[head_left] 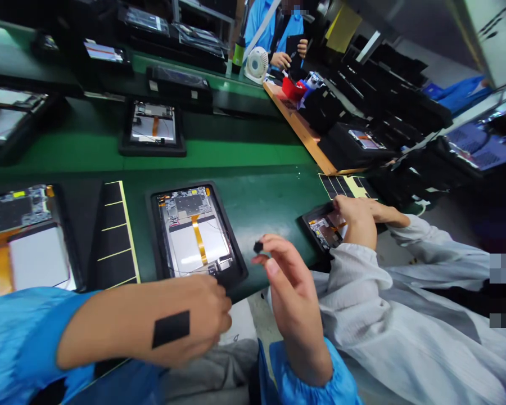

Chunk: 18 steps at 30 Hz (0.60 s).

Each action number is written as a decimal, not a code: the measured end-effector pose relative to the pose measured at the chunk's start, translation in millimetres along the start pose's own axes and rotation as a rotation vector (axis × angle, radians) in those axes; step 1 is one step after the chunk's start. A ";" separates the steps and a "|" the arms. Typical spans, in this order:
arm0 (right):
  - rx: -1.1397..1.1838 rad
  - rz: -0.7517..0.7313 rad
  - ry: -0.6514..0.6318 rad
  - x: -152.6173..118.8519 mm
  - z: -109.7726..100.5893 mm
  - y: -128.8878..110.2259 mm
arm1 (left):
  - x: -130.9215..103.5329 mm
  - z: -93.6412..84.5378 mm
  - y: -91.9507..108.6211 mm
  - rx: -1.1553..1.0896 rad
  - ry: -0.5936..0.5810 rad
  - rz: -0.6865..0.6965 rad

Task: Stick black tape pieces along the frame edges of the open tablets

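My left hand (198, 323) is closed, its fingers curled away from the camera, so anything inside is hidden. A black rectangular adhesive patch (171, 329) is stuck on the back of that wrist. To its right, my right hand (293, 287) is raised with fingers bent, holding a small black piece (258, 247) at the fingertips. Just beyond both hands lies an opened tablet (189, 228) in a black frame, showing its circuit board, white battery and an orange flex cable.
A sheet of black adhesive pads (116, 236) lies left, beside another opened tablet (29, 225). More tablets sit on the green line behind, including one unit (153, 126). At right, a co-worker's hands (358, 219) work on a tablet (322, 228). A fan (257, 64) stands farther back.
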State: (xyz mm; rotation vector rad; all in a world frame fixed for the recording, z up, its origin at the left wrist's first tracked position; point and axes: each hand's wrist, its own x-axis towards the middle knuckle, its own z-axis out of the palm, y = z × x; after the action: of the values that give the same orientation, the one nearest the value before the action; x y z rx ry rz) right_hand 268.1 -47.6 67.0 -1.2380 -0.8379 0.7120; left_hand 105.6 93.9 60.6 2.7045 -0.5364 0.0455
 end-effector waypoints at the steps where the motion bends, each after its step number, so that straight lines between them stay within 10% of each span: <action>1: -0.025 0.045 0.024 2.3 -6.0 8.8 | -1.6 -0.2 -12.5 0.006 0.064 -0.039; 9: -0.465 -0.071 0.119 3.8 -7.4 88.1 | -2.5 14.5 -138.6 0.002 0.320 -0.021; 18: -0.826 -0.319 -0.092 -3.1 2.5 96.9 | -2.9 8.6 -204.9 -0.398 0.358 0.028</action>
State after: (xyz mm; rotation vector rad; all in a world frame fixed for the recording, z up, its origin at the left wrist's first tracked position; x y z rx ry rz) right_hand 262.5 -30.2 -28.3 -1.7418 -1.4468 0.1426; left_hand 179.2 266.7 -21.7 2.2325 -0.4203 0.3808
